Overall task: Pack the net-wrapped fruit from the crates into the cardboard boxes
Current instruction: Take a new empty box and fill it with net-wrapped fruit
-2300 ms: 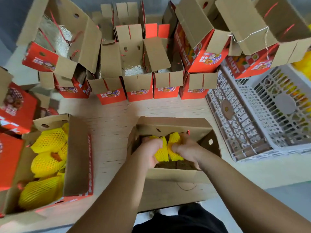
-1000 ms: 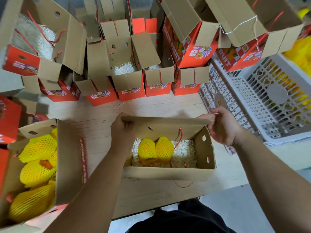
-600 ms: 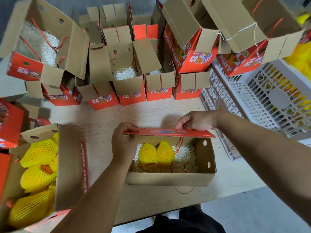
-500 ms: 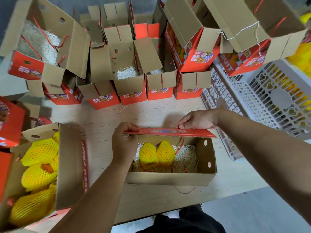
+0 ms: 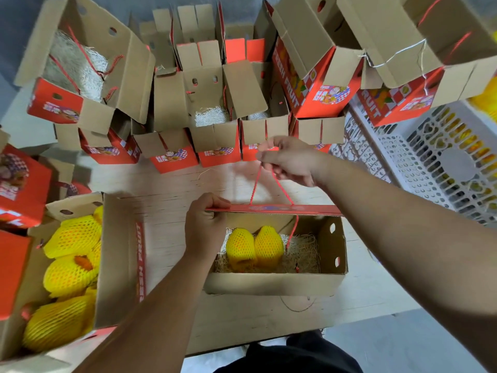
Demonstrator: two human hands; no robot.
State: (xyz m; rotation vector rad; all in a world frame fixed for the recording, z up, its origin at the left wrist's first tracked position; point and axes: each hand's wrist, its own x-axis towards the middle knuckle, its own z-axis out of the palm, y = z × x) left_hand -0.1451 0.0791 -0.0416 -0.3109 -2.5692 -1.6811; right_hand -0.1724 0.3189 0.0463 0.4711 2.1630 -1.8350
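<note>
— Where is the fruit?

— Two net-wrapped fruits (image 5: 254, 249) lie side by side in the cardboard box (image 5: 274, 284), left of its middle, on straw.

— And the hands?

— The left hand (image 5: 205, 224) grips the left end of the red flap (image 5: 274, 209). The right hand (image 5: 289, 160) pinches the red cord (image 5: 256, 184) above the flap.

— What matters next?

— I think the cord runs straight up from the flap's middle, and the flap's long axis goes left to right over the fruit.

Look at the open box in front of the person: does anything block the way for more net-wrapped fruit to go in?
Partly. The left hand holds the red flap over the box's far edge, the right hand pulls the red cord up through it. The space beside the two fruits stays open.
</note>
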